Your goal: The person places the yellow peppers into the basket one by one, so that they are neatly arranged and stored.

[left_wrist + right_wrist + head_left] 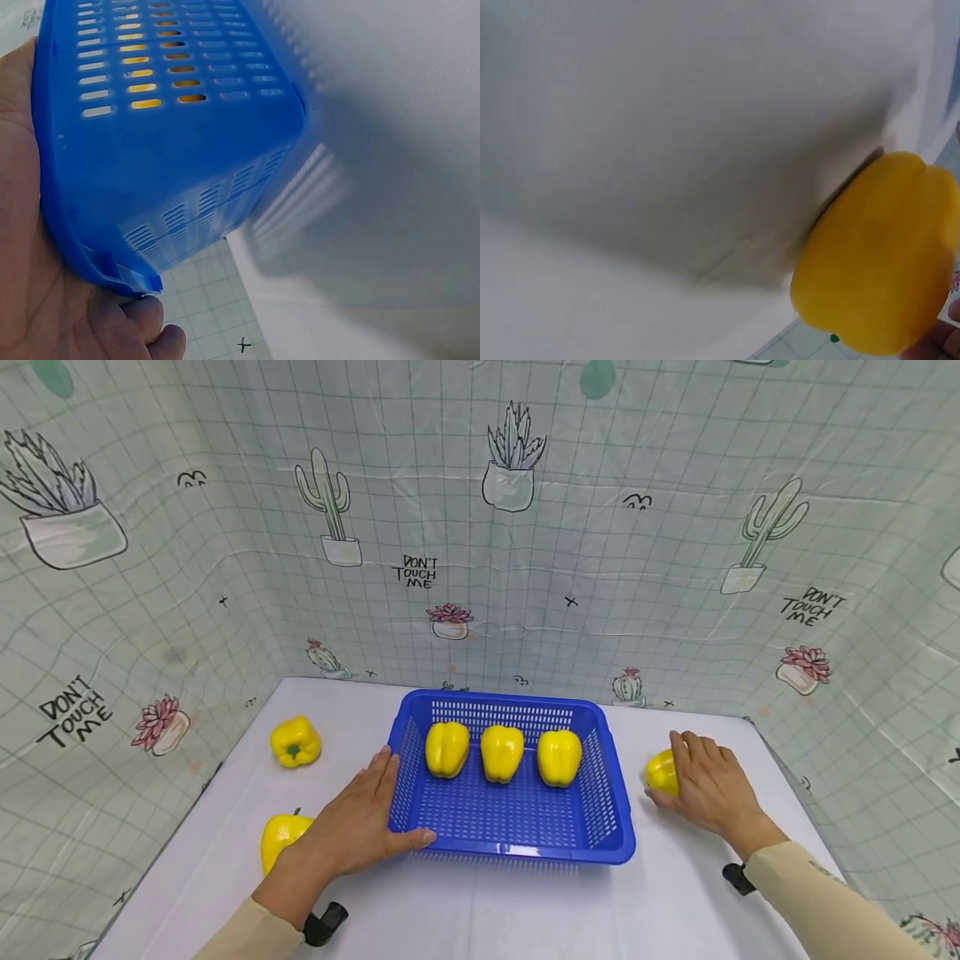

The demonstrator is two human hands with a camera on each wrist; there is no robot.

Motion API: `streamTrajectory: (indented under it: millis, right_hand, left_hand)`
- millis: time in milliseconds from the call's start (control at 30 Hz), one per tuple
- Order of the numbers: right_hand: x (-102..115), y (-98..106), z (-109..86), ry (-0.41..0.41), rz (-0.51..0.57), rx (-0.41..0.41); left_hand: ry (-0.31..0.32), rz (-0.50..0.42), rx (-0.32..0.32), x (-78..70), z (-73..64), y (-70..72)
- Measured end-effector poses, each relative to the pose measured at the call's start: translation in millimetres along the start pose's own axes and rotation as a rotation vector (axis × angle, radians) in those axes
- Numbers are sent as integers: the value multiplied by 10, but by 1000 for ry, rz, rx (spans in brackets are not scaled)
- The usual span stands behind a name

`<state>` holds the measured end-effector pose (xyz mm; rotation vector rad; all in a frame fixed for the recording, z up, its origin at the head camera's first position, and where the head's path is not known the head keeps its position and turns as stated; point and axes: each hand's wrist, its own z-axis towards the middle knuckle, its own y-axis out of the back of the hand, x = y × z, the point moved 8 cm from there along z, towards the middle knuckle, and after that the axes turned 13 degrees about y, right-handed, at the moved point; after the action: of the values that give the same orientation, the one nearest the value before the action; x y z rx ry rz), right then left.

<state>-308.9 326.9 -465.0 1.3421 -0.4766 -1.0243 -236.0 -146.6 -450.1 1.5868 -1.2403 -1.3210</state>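
A blue perforated plastic basket (495, 822) stands mid-table with three yellow bell peppers in a row: left (447, 750), middle (502, 753) and right (558, 757). My left hand (348, 827) rests against the basket's left front corner, fingers straight along the side rim and thumb at the front rim. In the left wrist view, the palm touches the basket's rim (51, 180). To the basket's right, my right hand (708, 785) grips another yellow bell pepper (662, 772). In the right wrist view this pepper (877, 255) lies close to the table, fingertips at its far side.
Left of the basket, one yellow bell pepper (296, 742) lies near the back with its stem facing me. Another yellow pepper (280, 839) is partly hidden behind my left hand. A grid-patterned curtain (510, 568) surrounds the white table (517, 910) at the back and sides.
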Motion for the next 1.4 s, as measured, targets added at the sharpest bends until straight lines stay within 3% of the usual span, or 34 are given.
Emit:
streamTrajectory:
  millis: [233,433,567,900,1400]
  right_hand:
    - [-36,-11,21,-265,17,-25]
    - [-16,-74,22,-330,11,20]
    - [34,-63,53,-305,14,65]
    - [148,-64,109,-92,127,178]
    - [77,-195,73,-134,309,270]
  left_hand:
    - [6,-2,5,3,-3,-2]
    - [2,-2,6,7,8,-11]
    - [1,1,4,13,19,-21]
    - [12,-14,1,29,16,-14]
    - [9,-12,-3,34,29,-36]
